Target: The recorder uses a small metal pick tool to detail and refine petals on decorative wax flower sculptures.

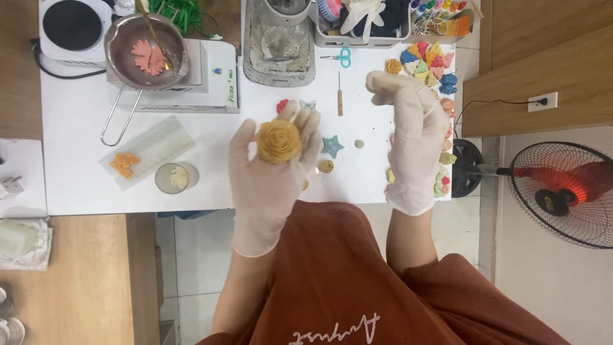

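Rose-shaped yellow wax flower point(278, 140) sits pinched in my left hand point(268, 172); I should grip lightly, sparing petals, while my right hand point(415, 140) hovers loosely curled, empty, over the surface point(76, 128).

Both hands, left point(268, 185) and right point(415, 147), wear thin, smooth, milky rubber gloves. The rose point(278, 140) looks matt and waxy, its petals ridged. The tabletop point(76, 166) is smooth white; the pan point(145, 51) is shiny metal; the floor point(70, 281) is wood.
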